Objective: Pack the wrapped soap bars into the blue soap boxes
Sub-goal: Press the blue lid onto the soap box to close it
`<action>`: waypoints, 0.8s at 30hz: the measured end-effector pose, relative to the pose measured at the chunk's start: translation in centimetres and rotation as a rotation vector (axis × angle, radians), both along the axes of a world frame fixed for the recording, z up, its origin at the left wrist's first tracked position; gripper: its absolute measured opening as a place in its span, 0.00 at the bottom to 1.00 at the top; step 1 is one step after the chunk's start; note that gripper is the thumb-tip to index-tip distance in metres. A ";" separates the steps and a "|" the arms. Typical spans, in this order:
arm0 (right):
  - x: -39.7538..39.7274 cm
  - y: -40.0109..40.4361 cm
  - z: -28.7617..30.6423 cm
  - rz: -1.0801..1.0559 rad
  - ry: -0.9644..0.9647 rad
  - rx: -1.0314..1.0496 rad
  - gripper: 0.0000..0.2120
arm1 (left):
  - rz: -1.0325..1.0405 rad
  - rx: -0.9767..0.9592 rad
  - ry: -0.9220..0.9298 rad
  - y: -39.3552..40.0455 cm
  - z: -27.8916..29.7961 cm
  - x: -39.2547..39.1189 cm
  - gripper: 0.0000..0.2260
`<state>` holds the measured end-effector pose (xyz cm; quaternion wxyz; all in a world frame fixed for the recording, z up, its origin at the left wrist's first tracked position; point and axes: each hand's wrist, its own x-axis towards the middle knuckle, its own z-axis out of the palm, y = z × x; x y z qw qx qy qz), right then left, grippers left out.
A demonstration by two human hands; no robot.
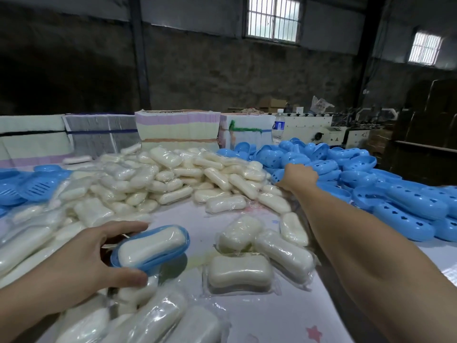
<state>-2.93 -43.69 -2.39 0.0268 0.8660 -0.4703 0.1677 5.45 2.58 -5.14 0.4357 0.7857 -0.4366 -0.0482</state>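
The left hand (81,263) grips a blue soap box (150,248) holding a wrapped soap bar (152,246); the right hand (298,177) reaches into the blue lids (395,194), its grip hidden from view.

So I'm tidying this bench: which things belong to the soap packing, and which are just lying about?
Job:
wrapped soap bars
blue soap boxes
box with soap in left hand
right hand, reaching into the boxes

Lying about:
water bottle
stacked bundles
plastic bag

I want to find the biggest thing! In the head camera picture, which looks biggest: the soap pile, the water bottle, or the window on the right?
1. soap pile
2. window on the right
3. water bottle
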 end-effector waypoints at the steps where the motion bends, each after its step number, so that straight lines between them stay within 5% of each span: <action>1: 0.1 -0.3 0.1 0.002 -0.004 0.020 0.24 | -0.001 0.001 -0.002 0.0 0.1 -0.1 0.44; 7: -1.0 -1.0 1.1 0.027 -0.204 0.165 0.34 | -0.021 0.024 0.051 0.0 0.1 -0.2 0.43; 14: -1.3 8.0 4.2 0.525 -0.557 0.474 0.29 | 0.012 0.019 0.098 -0.2 0.4 -0.8 0.39; 18: -2.0 16.4 5.2 0.846 -0.490 0.678 0.26 | 0.049 0.046 0.099 -0.2 0.5 -1.3 0.39; 24: -3.5 23.9 3.2 1.117 -0.281 0.722 0.21 | 0.021 -0.005 0.142 0.1 0.9 -1.6 0.39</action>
